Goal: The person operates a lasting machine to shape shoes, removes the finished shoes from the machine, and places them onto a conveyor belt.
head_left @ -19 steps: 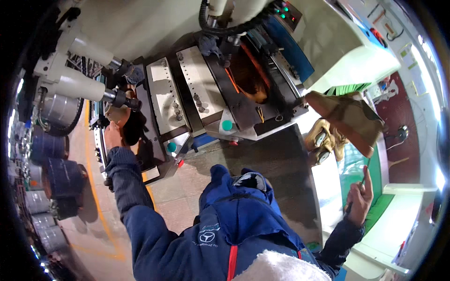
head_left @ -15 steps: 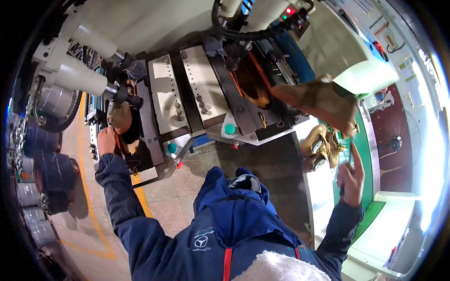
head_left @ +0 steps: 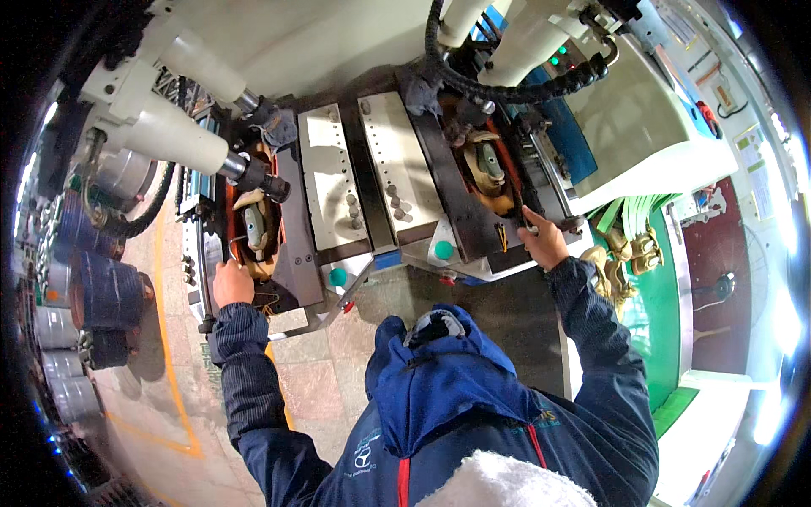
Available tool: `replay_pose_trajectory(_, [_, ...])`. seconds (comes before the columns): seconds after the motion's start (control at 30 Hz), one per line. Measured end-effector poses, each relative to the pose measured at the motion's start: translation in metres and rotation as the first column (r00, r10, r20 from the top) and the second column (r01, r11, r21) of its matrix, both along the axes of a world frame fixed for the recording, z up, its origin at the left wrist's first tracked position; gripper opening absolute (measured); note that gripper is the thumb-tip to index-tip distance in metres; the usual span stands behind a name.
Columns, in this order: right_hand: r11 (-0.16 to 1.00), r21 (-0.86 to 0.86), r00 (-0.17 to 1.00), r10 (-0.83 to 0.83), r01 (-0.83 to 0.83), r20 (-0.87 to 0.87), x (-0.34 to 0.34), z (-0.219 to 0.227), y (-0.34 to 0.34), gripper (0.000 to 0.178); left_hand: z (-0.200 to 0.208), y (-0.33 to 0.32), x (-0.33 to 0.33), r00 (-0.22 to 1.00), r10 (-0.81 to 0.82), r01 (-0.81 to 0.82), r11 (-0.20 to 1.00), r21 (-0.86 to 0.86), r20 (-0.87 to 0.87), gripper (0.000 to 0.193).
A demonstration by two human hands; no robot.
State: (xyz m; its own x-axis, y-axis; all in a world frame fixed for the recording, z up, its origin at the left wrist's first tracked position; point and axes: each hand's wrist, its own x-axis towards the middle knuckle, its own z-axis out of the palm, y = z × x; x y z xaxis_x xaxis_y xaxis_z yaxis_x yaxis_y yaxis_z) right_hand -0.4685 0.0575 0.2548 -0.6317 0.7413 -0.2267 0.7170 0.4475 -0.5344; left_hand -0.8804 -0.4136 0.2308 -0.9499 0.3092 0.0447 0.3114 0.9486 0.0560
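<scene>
Two tan shoes sit soles down in the machine's orange-lined moulds, each with a grey last showing in its opening: a left shoe [head_left: 256,230] and a right shoe [head_left: 487,166]. At the near end of the left mould, my left hand [head_left: 232,284] is closed round a thin bent metal rod beside that shoe. My right hand [head_left: 545,242] is at the near outer corner of the right mould, its fingers curled and closed at the edge. What it grips there is too small to make out. Neither hand touches a shoe.
Pale press cylinders [head_left: 169,131] with dark heads overhang the left mould, and a black hose [head_left: 541,91] loops above the right one. Pale drilled plates [head_left: 330,173] lie between the moulds. More tan shoes [head_left: 621,253] rest on the green-topped table [head_left: 655,325] at right.
My left hand has let go of the left shoe, now lowered into its mould. The blurred shoe near my right hand is gone from the air, and a shoe lies in the right mould.
</scene>
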Motion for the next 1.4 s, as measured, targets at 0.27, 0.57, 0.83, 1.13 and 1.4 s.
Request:
replay_pose_trajectory(0.27, [0.996, -0.079, 0.997, -0.052, 0.048, -0.059, -0.002, -0.011, -0.006, 0.06, -0.024, 0.044, -0.034, 1.0, 0.0, -0.004, 0.982, 0.189, 0.02, 0.049])
replay_pose_trajectory(0.57, [1.0, -0.002, 0.997, -0.023, 0.023, -0.076, -0.01, -0.028, -0.001, 0.06, -0.061, 0.068, -0.073, 0.997, 0.075, -0.076, 0.99, 0.118, 0.013, 0.061])
replay_pose_trajectory(0.83, [0.999, -0.022, 0.994, -0.028, 0.026, -0.107, -0.005, -0.028, 0.012, 0.052, -0.049, 0.064, -0.072, 0.999, 0.022, -0.018, 0.989, 0.144, -0.031, 0.056])
replay_pose_trajectory(1.13, [0.998, 0.048, 0.997, -0.042, 0.045, -0.068, -0.001, -0.019, 0.0, 0.058, -0.029, 0.053, -0.018, 0.998, 0.034, -0.017, 0.94, 0.34, -0.045, 0.046])
replay_pose_trajectory(1.4, [0.989, 0.127, 0.988, -0.062, 0.081, -0.141, -0.004, -0.056, -0.002, 0.054, -0.018, 0.128, 0.138, 0.596, -0.557, -0.464, 0.35, 0.814, 0.579, 0.01])
